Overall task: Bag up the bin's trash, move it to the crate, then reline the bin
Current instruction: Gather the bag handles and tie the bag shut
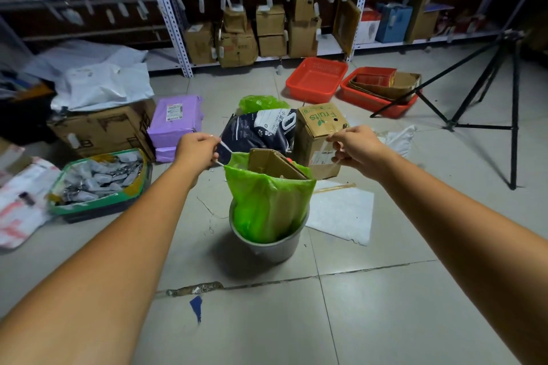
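A green trash bag stands in a small grey bin on the tiled floor, its top pulled up well above the rim. Brown cardboard sticks out of the bag's mouth. My left hand pinches the white drawstring at the bag's left side. My right hand pinches the drawstring on the right, and both hands pull outward. An empty red crate sits on the floor behind, with a spare green bag crumpled in front of it.
A second red crate holds cardboard. Close behind the bin stand a "Fruits" carton and a dark sack. A green-rimmed box and purple parcels lie left. A tripod stands right, shelving behind.
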